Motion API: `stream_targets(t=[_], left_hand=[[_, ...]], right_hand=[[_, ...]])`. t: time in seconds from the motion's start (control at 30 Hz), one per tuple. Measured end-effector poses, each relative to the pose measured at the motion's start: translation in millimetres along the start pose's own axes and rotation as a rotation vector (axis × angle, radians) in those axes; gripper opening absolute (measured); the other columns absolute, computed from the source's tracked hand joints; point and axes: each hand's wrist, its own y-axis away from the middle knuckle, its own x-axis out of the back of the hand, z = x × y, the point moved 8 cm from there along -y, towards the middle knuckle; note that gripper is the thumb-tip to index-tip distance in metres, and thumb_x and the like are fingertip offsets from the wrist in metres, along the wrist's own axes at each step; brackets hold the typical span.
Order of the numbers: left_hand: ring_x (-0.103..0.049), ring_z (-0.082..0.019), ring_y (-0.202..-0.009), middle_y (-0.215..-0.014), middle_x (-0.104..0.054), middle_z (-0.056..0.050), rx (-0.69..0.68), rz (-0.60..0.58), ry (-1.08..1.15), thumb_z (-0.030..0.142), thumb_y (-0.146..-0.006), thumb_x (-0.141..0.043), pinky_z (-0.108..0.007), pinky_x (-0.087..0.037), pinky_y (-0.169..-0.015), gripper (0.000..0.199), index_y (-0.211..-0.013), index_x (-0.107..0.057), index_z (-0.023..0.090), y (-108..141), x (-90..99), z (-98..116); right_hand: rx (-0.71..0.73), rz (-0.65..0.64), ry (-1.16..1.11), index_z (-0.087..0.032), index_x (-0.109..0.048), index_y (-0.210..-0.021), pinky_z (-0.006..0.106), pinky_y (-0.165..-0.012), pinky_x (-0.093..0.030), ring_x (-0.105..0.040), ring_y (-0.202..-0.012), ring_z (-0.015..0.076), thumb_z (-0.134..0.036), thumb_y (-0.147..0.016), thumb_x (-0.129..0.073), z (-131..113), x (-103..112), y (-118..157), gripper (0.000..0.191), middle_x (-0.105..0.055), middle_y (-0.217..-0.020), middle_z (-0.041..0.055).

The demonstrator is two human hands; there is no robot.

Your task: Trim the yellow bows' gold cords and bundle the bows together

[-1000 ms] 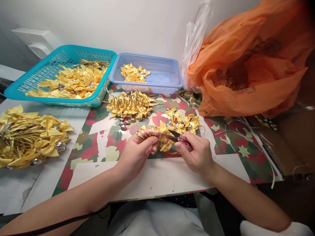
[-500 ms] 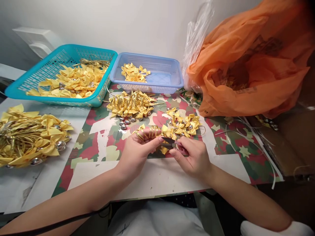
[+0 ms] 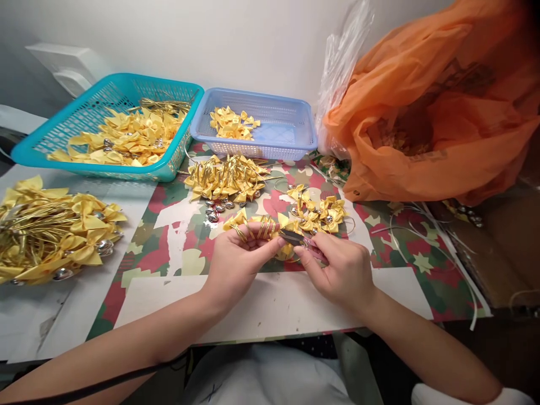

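My left hand point(image 3: 240, 259) is closed around yellow ribbon bows with gold cords, and the cords loop round its fingers. Pinched in my right hand point(image 3: 340, 270) is a small pair of snips point(image 3: 310, 246) with dark blades and pink handles. The blades touch or nearly touch the left thumb and the bows. Just behind the hands lie loose yellow bows with silver bells point(image 3: 324, 212). Further back on the left is a bundle of bows point(image 3: 230, 177) tied on gold cord, bells at its front.
A teal basket point(image 3: 185, 135) and a blue basket point(image 3: 291, 147) hold yellow bows at the back. An orange plastic bag point(image 3: 405, 174) stands at the right beside a clear bag point(image 3: 337, 73). A large bow bundle point(image 3: 76, 236) lies at the left; white strands point(image 3: 455, 261) trail at the right.
The snips have tilted, and their blades now look closer together. My right hand has shifted slightly to the right. My left hand still holds the bows. The view has moved a little.
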Motion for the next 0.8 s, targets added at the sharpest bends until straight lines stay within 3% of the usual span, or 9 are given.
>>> stream_targets(t=[0.43,0.8], left_hand=[[-0.063,-0.011,-0.057,-0.062,-0.07,0.001,-0.018,-0.056,-0.034,0.021,-0.068,-0.082,-0.018,-0.053,-0.055,0.007,-0.068,-0.076,0.017,3,-8.3,6],[-0.061,-0.013,-0.055,-0.059,-0.068,0.0,-0.038,-0.038,-0.084,0.024,-0.068,-0.081,-0.021,-0.051,-0.054,0.01,-0.066,-0.075,0.017,2,-5.5,7]], right_hand=[[0.051,0.055,0.117,-0.02,-0.05,-0.061,0.027,-0.048,-0.024,-0.041,-0.043,0.0105,-0.035,-0.093,-0.054,-6,6,-1,0.036,-0.051,-0.047,-0.0024],[0.045,0.037,0.116,-0.02,-0.05,-0.061,0.026,-0.048,-0.027,-0.043,-0.043,0.0101,-0.035,-0.094,-0.054,-6,3,0,0.037,-0.053,-0.048,-0.0022]])
